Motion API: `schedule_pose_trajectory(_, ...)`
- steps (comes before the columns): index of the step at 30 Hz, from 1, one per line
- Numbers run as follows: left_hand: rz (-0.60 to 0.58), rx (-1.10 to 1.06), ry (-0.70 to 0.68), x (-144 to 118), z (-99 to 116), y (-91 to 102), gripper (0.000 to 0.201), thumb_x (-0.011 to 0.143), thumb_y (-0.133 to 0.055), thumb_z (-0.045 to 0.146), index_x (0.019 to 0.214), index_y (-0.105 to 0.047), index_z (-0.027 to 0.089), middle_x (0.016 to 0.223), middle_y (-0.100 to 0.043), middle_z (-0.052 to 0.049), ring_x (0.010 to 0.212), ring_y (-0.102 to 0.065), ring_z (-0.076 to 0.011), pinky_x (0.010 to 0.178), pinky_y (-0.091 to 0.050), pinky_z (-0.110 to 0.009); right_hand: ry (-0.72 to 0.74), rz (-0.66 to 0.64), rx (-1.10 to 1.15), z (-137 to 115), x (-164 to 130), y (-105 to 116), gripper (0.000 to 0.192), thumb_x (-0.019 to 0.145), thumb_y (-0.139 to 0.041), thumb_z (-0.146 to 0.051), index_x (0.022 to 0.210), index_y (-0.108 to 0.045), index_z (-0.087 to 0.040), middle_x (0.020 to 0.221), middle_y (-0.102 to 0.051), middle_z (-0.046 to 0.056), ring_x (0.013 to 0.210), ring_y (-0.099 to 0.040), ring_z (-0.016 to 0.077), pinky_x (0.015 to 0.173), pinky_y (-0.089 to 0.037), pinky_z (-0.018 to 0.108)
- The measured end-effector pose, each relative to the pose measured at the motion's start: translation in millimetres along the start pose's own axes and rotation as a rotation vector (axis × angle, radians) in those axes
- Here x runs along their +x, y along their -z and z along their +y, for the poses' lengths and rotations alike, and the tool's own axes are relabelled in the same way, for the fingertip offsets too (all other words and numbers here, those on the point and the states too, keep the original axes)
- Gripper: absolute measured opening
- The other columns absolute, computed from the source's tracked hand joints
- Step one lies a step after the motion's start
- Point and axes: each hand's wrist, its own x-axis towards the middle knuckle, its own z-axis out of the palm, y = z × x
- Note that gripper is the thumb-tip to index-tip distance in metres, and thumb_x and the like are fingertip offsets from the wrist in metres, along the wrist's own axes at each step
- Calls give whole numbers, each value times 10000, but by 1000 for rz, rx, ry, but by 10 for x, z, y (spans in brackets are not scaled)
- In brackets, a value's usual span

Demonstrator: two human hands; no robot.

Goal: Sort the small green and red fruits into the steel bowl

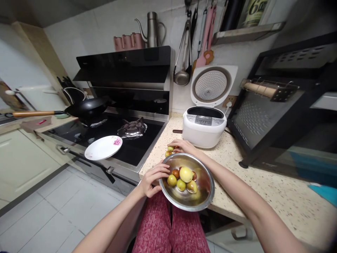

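Observation:
A stainless steel bowl [202, 191] is tilted toward me at the counter's front edge. Several green and brown jujubes [181, 185] lie in it, one of them bigger and yellow-green [186, 174]. My left hand [154, 179] grips the bowl's left rim, thumb below and fingers on top. Behind the bowl, my right hand [184, 146] curls over several more jujubes [168, 154] on the counter, its fingertips bent around them. The bowl's far rim partly hides those fruits.
A white rice cooker [204, 130] stands lid-up behind my right hand. Left of the counter [263, 186] is a gas stove [134, 154] with a black wok [91, 107]. A flowered white plate [104, 147] rests at the stove's front edge. A black rack [252, 123] stands right.

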Motion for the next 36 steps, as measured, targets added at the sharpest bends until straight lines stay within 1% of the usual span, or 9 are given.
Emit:
schedule_pose_trajectory(6,24,-13,-37,-5,-37,-27,539,1031,-468,572,1221,-690,119,1164,-720,-194,1248,-639,-342,1183,-411,-622,98,225,-271,-167,-184,213,317,1012,-629,-241,1320,-697,-220,1238,-747,125,1085,-736,244,885,-616,375)
schedule_pose_trajectory(9,32,-17,-54,-1,-45,-33,533,1034,-464,568,1229,-684,123,1170,-717,-188,1250,-637,-333,1180,-420,-604,170,340,-366,-326,-286,370,294,1033,-595,-231,1308,-699,-216,1218,-758,125,1072,-741,229,861,-618,353)
schedule_pose_trajectory(11,15,-16,-45,9,-34,-26,529,1037,-463,567,1234,-680,126,1181,-714,-188,1256,-634,-329,1169,-436,-588,216,368,-389,-476,-331,465,284,1040,-585,-224,1300,-701,-220,1203,-763,120,1064,-741,213,849,-617,334)
schedule_pose_trajectory(15,2,-17,-43,36,-1,-5,532,1041,-455,567,1226,-680,122,1181,-711,-195,1259,-630,-338,1131,-474,-578,307,248,-388,-848,-352,589,290,1050,-573,-229,1316,-688,-245,1205,-762,102,1074,-731,198,846,-613,319)
schedule_pose_trajectory(18,2,-21,-45,47,12,0,539,1043,-448,573,1217,-683,121,1182,-710,-197,1249,-635,-336,1108,-496,-564,359,69,-359,-1118,-338,631,299,1050,-566,-212,1323,-680,-255,1210,-756,86,1047,-725,190,834,-608,314)
schedule_pose_trajectory(21,3,-9,-42,47,16,0,542,1045,-443,572,1227,-681,121,1211,-703,-203,1252,-633,-332,1108,-500,-556,370,-111,-264,-1293,-338,650,333,1037,-579,-184,1343,-669,-281,1229,-745,67,1073,-710,187,889,-600,340)
schedule_pose_trajectory(26,4,-4,-50,40,8,-3,530,1044,-454,558,1242,-677,119,1205,-704,-204,1262,-634,-339,1105,-501,-562,316,-251,-85,-1302,-377,666,404,1002,-598,-129,1347,-684,-320,1213,-740,52,1095,-691,189,948,-578,362)
schedule_pose_trajectory(30,14,3,-59,29,-6,-9,533,1044,-453,551,1253,-679,117,1211,-708,-205,1262,-639,-335,1128,-484,-570,306,-282,41,-1210,-390,664,493,986,-584,-100,1383,-663,-383,1272,-722,41,1141,-684,188,987,-564,354)
schedule_pose_trajectory(36,-9,23,-29,34,22,21,553,1044,-445,568,1255,-688,119,1236,-711,-211,1270,-644,-335,1156,-459,-594,307,-297,146,-1186,-377,647,442,984,-591,-98,1323,-715,-352,1317,-720,58,1208,-674,207,1035,-556,383)
